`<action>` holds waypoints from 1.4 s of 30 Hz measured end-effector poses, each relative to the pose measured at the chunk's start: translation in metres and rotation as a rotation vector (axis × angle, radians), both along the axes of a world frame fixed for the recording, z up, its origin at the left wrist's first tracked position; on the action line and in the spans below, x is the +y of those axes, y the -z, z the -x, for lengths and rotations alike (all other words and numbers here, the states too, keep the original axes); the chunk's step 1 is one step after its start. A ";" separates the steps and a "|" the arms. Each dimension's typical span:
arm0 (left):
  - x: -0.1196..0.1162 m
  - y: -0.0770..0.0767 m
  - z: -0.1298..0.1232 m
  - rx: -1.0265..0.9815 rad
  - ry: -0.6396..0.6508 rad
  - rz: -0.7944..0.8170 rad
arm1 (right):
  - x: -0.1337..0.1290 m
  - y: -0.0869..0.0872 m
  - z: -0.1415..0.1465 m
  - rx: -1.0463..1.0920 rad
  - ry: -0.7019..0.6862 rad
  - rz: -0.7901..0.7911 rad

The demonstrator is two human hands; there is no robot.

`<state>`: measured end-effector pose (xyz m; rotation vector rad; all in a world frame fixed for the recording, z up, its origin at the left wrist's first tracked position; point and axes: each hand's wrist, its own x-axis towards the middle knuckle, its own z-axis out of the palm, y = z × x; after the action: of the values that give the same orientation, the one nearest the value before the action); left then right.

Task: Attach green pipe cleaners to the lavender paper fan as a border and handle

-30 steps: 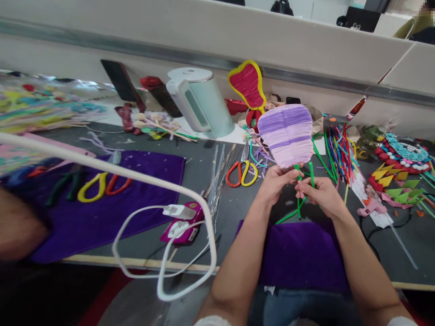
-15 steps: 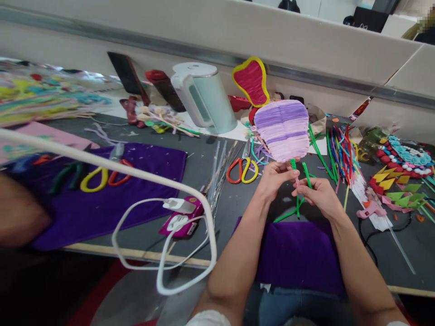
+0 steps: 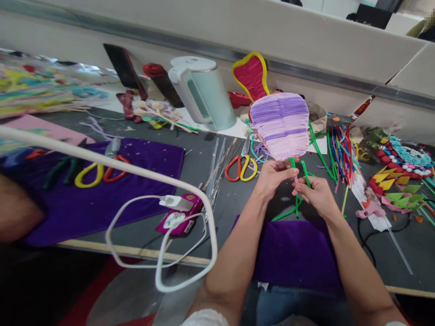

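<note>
My left hand point(image 3: 277, 177) grips the lower end of a striped purple and pink fan-shaped piece point(image 3: 281, 122), which stands up above it. A green stem point(image 3: 292, 163) shows beside my left thumb. My right hand point(image 3: 313, 188) is closed close by, with its fingertips at a small pink strand point(image 3: 295, 179) and a green pipe cleaner point(image 3: 305, 174) rising between its fingers. More green pipe cleaners point(image 3: 285, 213) lie below my hands, above a purple cloth point(image 3: 295, 253).
Scissors point(image 3: 241, 167) lie left of my hands, and a kettle point(image 3: 204, 93) stands behind. A white cable point(image 3: 212, 222) loops over a pink power strip point(image 3: 183, 217). Colourful pipe cleaners point(image 3: 340, 149) and a pink glue gun point(image 3: 369, 209) are at right. Another person's arm point(image 3: 16, 210) is at far left.
The view has shifted slightly, and the striped piece appears a little higher and tilted slightly differently. Both hands keep nearly the same hold.
</note>
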<state>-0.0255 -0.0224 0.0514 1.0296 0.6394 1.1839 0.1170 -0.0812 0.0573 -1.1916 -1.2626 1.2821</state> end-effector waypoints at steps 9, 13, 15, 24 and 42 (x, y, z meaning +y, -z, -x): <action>0.004 -0.001 0.003 -0.014 0.000 0.124 | 0.003 0.003 -0.010 0.118 -0.041 0.067; 0.005 -0.002 0.005 -0.077 0.023 0.208 | 0.004 0.005 -0.013 0.029 -0.042 -0.006; 0.006 -0.002 0.004 -0.103 0.028 0.232 | 0.004 0.006 -0.012 -0.044 -0.013 -0.089; 0.007 0.003 -0.001 -0.122 0.011 0.305 | -0.001 0.009 -0.004 -0.359 0.144 -0.468; 0.007 0.004 -0.001 -0.155 0.063 0.328 | 0.000 0.009 -0.007 -0.526 0.110 -0.802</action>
<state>-0.0242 -0.0151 0.0476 0.6699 0.6478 1.0501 0.1242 -0.0809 0.0483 -0.9871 -1.8175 0.2827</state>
